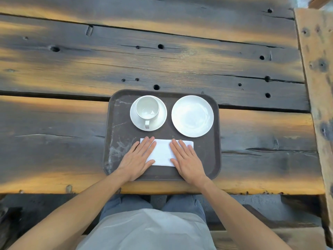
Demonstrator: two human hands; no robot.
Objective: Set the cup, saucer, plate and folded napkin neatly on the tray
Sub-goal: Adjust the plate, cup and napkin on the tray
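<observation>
From my feed the brown tray (119, 141) sat on the wooden tabletop (162, 60). The cup (147, 107) was empty and stood on its saucer (160, 120), with the bare plate (192, 116) beside them. Left hand (137, 159) and right hand (188, 159) lay flat, fingers spread, pressing the folded napkin (163, 154), gripping nothing.
</observation>
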